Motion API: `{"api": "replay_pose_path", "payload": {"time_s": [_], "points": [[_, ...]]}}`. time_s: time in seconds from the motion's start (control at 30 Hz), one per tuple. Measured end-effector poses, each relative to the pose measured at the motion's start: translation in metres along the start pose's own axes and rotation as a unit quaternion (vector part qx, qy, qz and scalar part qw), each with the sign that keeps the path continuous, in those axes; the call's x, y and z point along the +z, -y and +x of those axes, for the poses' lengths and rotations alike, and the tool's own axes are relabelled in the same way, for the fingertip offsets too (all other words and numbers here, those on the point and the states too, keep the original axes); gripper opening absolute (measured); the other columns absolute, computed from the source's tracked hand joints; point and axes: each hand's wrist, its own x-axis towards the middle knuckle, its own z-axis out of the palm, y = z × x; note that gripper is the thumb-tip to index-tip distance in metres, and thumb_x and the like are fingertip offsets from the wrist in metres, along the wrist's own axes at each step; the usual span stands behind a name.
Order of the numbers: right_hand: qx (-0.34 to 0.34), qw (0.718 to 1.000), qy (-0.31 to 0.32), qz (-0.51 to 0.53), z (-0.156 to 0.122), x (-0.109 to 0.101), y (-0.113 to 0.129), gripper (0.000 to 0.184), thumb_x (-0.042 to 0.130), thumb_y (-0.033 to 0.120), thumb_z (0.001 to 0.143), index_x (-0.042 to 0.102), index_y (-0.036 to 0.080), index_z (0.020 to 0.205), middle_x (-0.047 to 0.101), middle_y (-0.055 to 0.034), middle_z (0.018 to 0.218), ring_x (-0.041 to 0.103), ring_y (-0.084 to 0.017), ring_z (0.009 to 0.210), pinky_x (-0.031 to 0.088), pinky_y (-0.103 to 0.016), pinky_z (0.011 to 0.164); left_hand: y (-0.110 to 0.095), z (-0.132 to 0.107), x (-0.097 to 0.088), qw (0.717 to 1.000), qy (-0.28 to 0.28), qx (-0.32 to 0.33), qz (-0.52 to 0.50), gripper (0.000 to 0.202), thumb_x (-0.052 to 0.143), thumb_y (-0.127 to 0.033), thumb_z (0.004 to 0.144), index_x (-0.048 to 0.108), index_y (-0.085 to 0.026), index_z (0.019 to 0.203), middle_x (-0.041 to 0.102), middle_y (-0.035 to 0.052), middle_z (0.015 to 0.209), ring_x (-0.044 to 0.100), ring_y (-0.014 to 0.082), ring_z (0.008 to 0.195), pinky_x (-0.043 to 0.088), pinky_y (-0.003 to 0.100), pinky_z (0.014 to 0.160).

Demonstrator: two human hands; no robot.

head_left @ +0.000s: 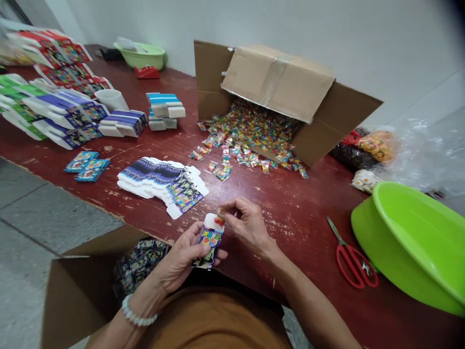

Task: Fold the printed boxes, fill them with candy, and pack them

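My left hand [189,249] is wrapped around a small printed candy box [209,242], purple and black with its white top flap up. At the mouth of that box, my right hand [247,220] pinches a small candy packet [219,219] with red and yellow pieces. Just beyond the hands lies a fanned stack of flattened purple-black box blanks [160,179]. Farther back, a heap of clear-wrapped candy packets [247,131] spills onto the red table [290,203] from a cardboard carton [278,80] on its side.
Red-handled scissors [350,259] and a green basin [410,252] are on the right. Stacked cartons [69,114], blue boxes [92,169] and a red tape dispenser [147,72] stand left. Below the table edge, an open box [72,291] holds many filled dark packs [140,261].
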Motion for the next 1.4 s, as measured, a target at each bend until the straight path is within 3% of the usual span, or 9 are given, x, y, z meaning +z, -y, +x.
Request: {"api": "replay_pose_path", "payload": {"time_s": [0.17,0.27,0.37,0.5,0.7,0.83,1.03,1.27,1.4], "points": [[-0.017,0.990,0.137,-0.025,0.000,0.001,0.006,0.010,0.068,0.022,0.086,0.077,0.025,0.087,0.073,-0.0005,0.079,0.064,-0.016,0.073,0.048,-0.029,0.071,-0.002,0.005,0.004,0.998,0.003,0.040,0.041,0.044,0.076,-0.015,0.073,0.056,-0.020,0.112,0.075,0.0050,0.083,0.072,0.0190,0.063,0.055,0.026,0.059],[-0.018,0.993,0.115,0.013,0.000,0.002,0.005,0.014,0.063,0.029,0.091,0.077,0.027,0.092,0.074,-0.0015,0.089,0.065,-0.018,0.087,0.048,-0.032,0.083,-0.008,0.007,0.007,0.999,-0.018,0.038,-0.008,0.041,0.075,-0.022,0.073,0.057,-0.021,0.109,0.072,0.0014,0.073,0.067,0.0184,0.053,0.053,0.027,0.051],[0.090,0.979,0.081,0.166,-0.001,0.005,-0.003,0.026,0.068,0.038,0.088,0.071,0.026,0.110,0.070,-0.0020,0.095,0.064,-0.016,0.078,0.051,-0.029,0.073,-0.014,0.008,0.010,0.997,-0.048,0.021,-0.055,0.039,0.071,-0.043,0.079,0.061,-0.016,0.105,0.073,0.0065,0.073,0.067,0.0216,0.051,0.057,0.033,0.051],[0.200,0.924,0.163,0.282,-0.008,0.016,-0.016,0.056,0.081,0.043,0.075,0.063,0.024,0.124,0.065,-0.0009,0.091,0.055,-0.010,0.060,0.047,-0.023,0.053,-0.011,0.011,0.014,0.994,-0.093,0.031,-0.049,0.042,0.072,-0.046,0.081,0.065,-0.013,0.106,0.074,0.0077,0.072,0.066,0.0187,0.052,0.056,0.028,0.046],[0.070,0.976,0.084,0.189,-0.016,0.023,-0.013,0.020,0.071,0.041,0.087,0.077,0.027,0.099,0.069,-0.0043,0.099,0.063,-0.017,0.083,0.051,-0.023,0.058,-0.002,0.014,0.016,0.993,-0.094,0.060,-0.026,0.045,0.076,-0.056,0.078,0.063,-0.018,0.099,0.069,0.0009,0.063,0.060,0.0147,0.038,0.050,0.024,0.036],[0.062,0.975,0.123,0.174,-0.016,0.019,-0.003,0.021,0.065,0.041,0.092,0.078,0.026,0.098,0.074,-0.0032,0.096,0.068,-0.018,0.082,0.054,-0.028,0.067,-0.006,0.015,0.011,0.991,-0.076,-0.032,-0.104,0.046,0.071,-0.061,0.081,0.062,-0.016,0.084,0.068,0.0035,0.060,0.062,0.0182,0.039,0.052,0.029,0.038],[-0.016,0.995,0.080,0.052,-0.015,0.019,0.005,0.026,0.066,0.019,0.084,0.074,0.027,0.108,0.076,-0.0038,0.105,0.068,-0.020,0.096,0.052,-0.037,0.092,-0.012,0.014,0.009,0.990,-0.053,0.004,-0.131,0.038,0.072,-0.054,0.083,0.064,-0.018,0.093,0.069,0.0020,0.061,0.065,0.0207,0.043,0.055,0.032,0.041],[0.211,0.920,0.085,0.320,-0.011,0.031,-0.008,0.057,0.087,0.029,0.063,0.059,0.022,0.112,0.073,-0.0042,0.102,0.069,-0.017,0.085,0.056,-0.032,0.080,-0.008,0.012,0.009,0.989,-0.094,0.043,-0.108,0.037,0.072,-0.034,0.086,0.065,-0.017,0.117,0.074,0.0040,0.074,0.064,0.0172,0.047,0.057,0.029,0.043],[0.210,0.935,0.023,0.285,-0.014,0.034,-0.010,0.065,0.092,0.024,0.054,0.058,0.024,0.109,0.069,-0.0013,0.095,0.064,-0.015,0.079,0.054,-0.029,0.074,-0.009,0.012,0.012,0.988,-0.097,0.075,-0.098,0.051,0.070,-0.025,0.085,0.059,-0.021,0.134,0.077,0.0079,0.104,0.068,0.0167,0.057,0.058,0.028,0.045]]}}
